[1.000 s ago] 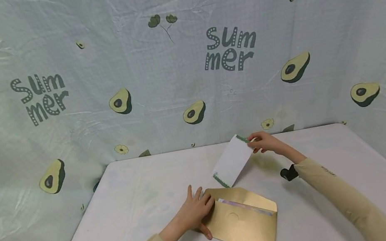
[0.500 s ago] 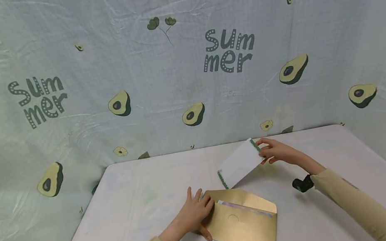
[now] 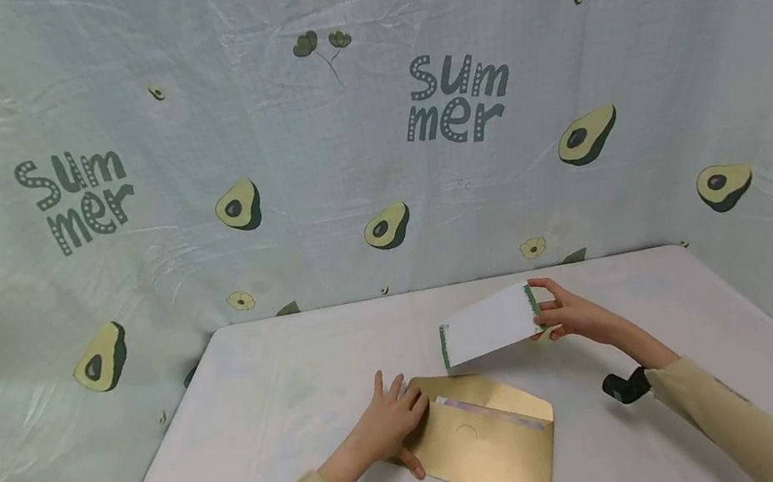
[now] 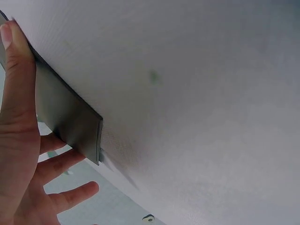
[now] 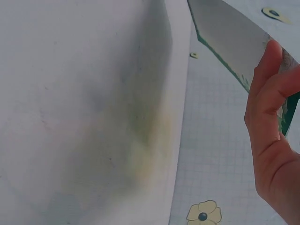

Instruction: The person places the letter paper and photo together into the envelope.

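Observation:
In the head view a gold envelope (image 3: 494, 464) lies on the table with its flap raised toward the back. A sheet with a purple edge (image 3: 493, 412) pokes a little out of its mouth. My left hand (image 3: 389, 426) grips the envelope's left end, thumb at the near edge; the left wrist view shows thumb and fingers on opposite sides of it. Behind the envelope, my right hand (image 3: 571, 315) pinches the right end of a white card (image 3: 487, 328) with green borders. The card is held tilted, its left end close over the flap.
The white table (image 3: 286, 375) has its back edge against a hanging sheet (image 3: 297, 154) printed with avocados and "summer" lettering. A dark wrist camera (image 3: 625, 386) sits under the right sleeve (image 3: 733, 414).
My right hand has moved right and toward me, turning the card from a steep slant to nearly level across the view. The left hand and envelope have stayed put.

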`<state>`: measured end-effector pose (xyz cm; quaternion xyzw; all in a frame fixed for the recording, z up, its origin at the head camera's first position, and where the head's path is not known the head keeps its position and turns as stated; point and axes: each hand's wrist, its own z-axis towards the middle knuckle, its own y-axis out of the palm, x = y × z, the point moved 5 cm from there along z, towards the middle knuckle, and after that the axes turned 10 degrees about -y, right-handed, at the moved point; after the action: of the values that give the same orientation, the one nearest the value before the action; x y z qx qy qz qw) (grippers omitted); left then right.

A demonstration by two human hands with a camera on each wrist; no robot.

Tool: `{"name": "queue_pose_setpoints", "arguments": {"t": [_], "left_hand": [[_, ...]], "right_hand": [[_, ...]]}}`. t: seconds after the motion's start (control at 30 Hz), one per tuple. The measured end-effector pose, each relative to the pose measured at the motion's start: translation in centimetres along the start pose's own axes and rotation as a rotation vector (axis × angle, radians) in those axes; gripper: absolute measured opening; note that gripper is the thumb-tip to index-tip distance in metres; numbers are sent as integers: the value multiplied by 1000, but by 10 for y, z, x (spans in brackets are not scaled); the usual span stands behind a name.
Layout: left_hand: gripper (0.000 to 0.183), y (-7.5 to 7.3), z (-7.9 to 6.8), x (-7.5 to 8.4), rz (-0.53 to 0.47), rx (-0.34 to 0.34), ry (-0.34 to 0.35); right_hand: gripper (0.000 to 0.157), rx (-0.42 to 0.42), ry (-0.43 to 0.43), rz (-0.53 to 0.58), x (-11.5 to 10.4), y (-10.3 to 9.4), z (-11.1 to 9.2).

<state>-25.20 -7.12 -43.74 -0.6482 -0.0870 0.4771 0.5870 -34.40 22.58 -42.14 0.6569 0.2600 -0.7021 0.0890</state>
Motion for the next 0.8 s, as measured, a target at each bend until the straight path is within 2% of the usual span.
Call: {"name": "queue_pose_setpoints", "arguments": {"t": [0.13, 0.27, 0.5, 0.8], "left_hand": [[105, 0, 0, -1, -9, -5, -4], [105, 1, 0, -1, -16, -10, -4], [105, 1, 1, -2, -11, 6, -9], [105, 2, 0, 0, -7, 2, -8]], "right_hand": [[82, -24, -33, 54, -1, 1, -8], [80, -47, -52, 83, 0, 2, -18], [74, -19, -48, 45, 0, 2, -31], [80, -30, -71, -17, -3, 2, -50]]}}
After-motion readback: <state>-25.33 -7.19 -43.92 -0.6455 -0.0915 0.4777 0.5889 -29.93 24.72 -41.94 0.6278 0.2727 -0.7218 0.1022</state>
